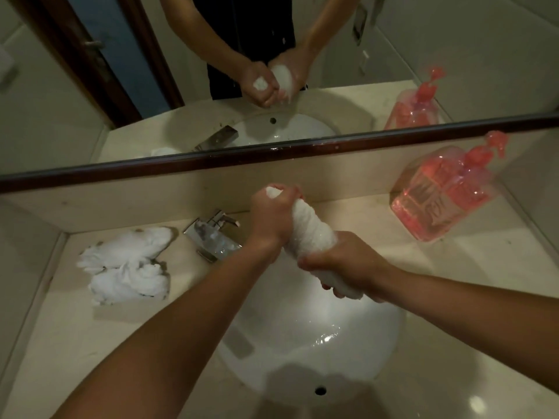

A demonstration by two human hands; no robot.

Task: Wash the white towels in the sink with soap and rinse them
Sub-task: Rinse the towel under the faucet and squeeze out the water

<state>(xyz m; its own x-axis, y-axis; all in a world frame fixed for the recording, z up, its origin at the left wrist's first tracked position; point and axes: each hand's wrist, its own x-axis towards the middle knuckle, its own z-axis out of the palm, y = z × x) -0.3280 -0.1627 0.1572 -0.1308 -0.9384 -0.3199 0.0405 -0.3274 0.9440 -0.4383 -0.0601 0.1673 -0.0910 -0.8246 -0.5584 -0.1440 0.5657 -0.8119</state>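
Note:
A white towel [311,234] is twisted into a thick roll above the white sink [302,334]. My left hand [273,217] grips its far end, with a tuft sticking out past the fist. My right hand [344,261] grips its near end. Water lies in the basin below. Two more white towels [127,264] sit crumpled on the counter left of the chrome tap [211,234]. A clear bottle of pink soap [441,195] with a pink pump stands at the back right of the counter.
A mirror with a dark frame [272,154] runs along the back and shows my arms and the towel. The beige counter [453,328] surrounds the basin. The sink's overflow hole [320,390] is at the near rim.

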